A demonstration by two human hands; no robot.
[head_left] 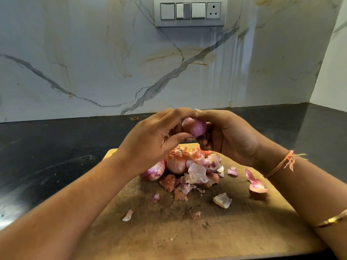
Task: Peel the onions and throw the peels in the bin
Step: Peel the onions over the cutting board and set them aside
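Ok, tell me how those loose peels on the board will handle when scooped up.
The peels look thin and curled, so probably light and brittle. They lie scattered across the cutting board, so one grab would likely miss some.

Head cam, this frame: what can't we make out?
Head view only.
Far side of the small purple onion: covered by the left hand and right hand gripping it.
Count of onions on the wooden cutting board: left forearm and the pile of pink papery peels overlap them.
Bin: outside the frame.
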